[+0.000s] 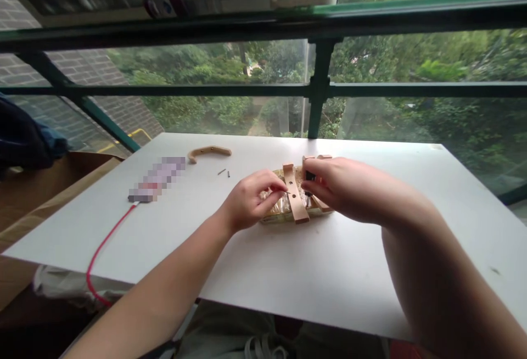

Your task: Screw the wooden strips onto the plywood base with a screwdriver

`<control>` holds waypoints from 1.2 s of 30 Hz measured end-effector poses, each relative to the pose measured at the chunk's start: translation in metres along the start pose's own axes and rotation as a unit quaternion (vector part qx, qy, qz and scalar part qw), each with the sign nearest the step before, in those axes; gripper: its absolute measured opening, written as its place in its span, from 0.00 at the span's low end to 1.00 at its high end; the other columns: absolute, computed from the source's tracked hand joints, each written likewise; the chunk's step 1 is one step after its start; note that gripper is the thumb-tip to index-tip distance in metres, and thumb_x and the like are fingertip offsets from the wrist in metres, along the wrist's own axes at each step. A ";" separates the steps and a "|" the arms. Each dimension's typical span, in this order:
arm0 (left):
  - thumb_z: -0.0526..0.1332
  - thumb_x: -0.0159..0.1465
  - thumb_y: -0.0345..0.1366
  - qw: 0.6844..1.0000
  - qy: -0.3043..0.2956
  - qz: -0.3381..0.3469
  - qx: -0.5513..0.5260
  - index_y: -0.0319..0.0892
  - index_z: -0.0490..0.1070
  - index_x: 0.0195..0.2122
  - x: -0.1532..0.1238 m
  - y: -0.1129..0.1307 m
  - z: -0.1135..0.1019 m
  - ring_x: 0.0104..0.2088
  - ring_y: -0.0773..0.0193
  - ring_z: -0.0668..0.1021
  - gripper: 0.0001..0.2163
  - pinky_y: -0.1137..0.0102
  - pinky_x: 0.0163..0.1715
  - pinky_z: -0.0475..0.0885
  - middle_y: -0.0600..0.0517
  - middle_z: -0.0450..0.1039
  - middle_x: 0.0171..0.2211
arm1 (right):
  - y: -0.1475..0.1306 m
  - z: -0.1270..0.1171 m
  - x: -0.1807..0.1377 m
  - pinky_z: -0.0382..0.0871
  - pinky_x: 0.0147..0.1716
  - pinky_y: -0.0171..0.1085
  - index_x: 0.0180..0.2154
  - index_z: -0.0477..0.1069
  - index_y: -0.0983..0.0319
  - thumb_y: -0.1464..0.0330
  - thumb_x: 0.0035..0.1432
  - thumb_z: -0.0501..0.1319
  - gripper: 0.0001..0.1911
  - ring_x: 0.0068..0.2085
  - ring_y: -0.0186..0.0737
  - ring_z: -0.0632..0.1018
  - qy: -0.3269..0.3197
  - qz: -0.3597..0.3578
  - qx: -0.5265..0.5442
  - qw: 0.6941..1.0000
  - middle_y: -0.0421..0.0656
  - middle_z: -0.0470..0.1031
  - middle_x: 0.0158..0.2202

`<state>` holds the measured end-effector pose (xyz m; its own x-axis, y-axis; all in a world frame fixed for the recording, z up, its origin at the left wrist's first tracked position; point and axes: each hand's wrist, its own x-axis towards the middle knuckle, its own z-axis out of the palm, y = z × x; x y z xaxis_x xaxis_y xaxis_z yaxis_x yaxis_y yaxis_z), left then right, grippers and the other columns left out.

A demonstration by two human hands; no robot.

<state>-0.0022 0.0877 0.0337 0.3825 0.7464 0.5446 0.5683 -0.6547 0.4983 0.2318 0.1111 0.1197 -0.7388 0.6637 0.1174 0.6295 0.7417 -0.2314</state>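
Found near the middle of the table [349,271]: a strip [292,190] of pale wood, laid across a tray [275,218]. Counted in the strip: two dark holes, in line along its length. Seen in the tray: shiny wrapping and pale filling, too small to identify further.

Observed at the left edge of the strip: the left hand [250,195], with thumb and forefinger closed in a pinch on a thin piece [287,191], just beside the nearer hole. Cannot tell the exact kind of piece. Observed at the right side of the tray: the right hand [345,186], clasped about a dark tool [309,176]. Cannot tell its type, being mostly covered by fingers. Seen around that hand: further wooden pieces [323,203], partly hidden.

Recorded to the left, apart from the tray: two screws [222,172], lying near each other; beyond them, a curved hook [211,151] of similar wood, also with two holes. Recorded farther left: a phone [154,181], blurred by pixels, with a red cable [100,249] running over the table edge.

Noted past the table: a green railing [322,65], trees [411,62] and a brick wall [22,61]. Noted left of the table: a carton [86,180] and dark cloth [20,128].
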 end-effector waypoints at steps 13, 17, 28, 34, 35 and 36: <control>0.63 0.64 0.31 0.995 0.066 -0.008 -0.080 0.42 0.75 0.40 0.007 -0.022 0.031 0.38 0.67 0.79 0.04 0.72 0.39 0.73 0.51 0.78 0.37 | 0.001 0.004 0.002 0.55 0.28 0.34 0.34 0.58 0.59 0.61 0.67 0.52 0.09 0.29 0.33 0.66 -0.017 0.009 0.021 1.000 0.38 0.68 0.32; 0.64 0.63 0.31 0.992 0.073 -0.045 -0.092 0.42 0.76 0.39 0.004 -0.024 0.033 0.35 0.68 0.79 0.04 0.73 0.35 0.74 0.51 0.79 0.37 | 0.002 0.005 0.003 0.56 0.27 0.34 0.35 0.57 0.58 0.65 0.64 0.54 0.06 0.28 0.32 0.66 -0.026 0.013 0.033 0.999 0.37 0.68 0.31; 0.64 0.62 0.28 0.995 0.043 0.070 -0.049 0.42 0.75 0.39 0.005 -0.022 0.032 0.37 0.63 0.79 0.05 0.67 0.42 0.75 0.50 0.80 0.36 | 0.006 0.006 0.007 0.57 0.29 0.35 0.36 0.61 0.59 0.68 0.62 0.55 0.03 0.29 0.34 0.66 -0.043 0.021 0.027 0.998 0.40 0.70 0.31; 0.63 0.63 0.29 0.996 0.041 0.062 -0.051 0.43 0.76 0.38 0.004 -0.019 0.032 0.36 0.63 0.80 0.04 0.67 0.40 0.76 0.49 0.80 0.35 | 0.006 0.006 0.008 0.58 0.28 0.35 0.36 0.62 0.59 0.67 0.62 0.56 0.03 0.28 0.35 0.66 -0.039 0.017 0.012 0.999 0.40 0.70 0.30; 0.63 0.63 0.30 0.996 0.044 0.051 -0.050 0.43 0.76 0.38 0.003 -0.019 0.032 0.36 0.64 0.80 0.04 0.68 0.38 0.76 0.49 0.80 0.35 | 0.006 0.005 0.008 0.58 0.28 0.35 0.37 0.62 0.59 0.67 0.62 0.56 0.03 0.29 0.35 0.67 -0.036 0.019 0.009 0.999 0.40 0.70 0.30; 0.63 0.63 0.30 0.997 0.048 0.035 -0.053 0.42 0.75 0.39 0.002 -0.019 0.033 0.35 0.65 0.80 0.04 0.69 0.36 0.76 0.49 0.80 0.35 | 0.005 0.005 0.008 0.58 0.28 0.35 0.36 0.62 0.59 0.67 0.62 0.56 0.03 0.28 0.35 0.67 -0.031 0.022 0.007 0.999 0.40 0.70 0.30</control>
<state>0.0121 0.1060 0.0028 0.3442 0.6877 0.6392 0.4614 -0.7168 0.5228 0.2276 0.1197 0.1147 -0.7245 0.6876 0.0473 0.6580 0.7105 -0.2494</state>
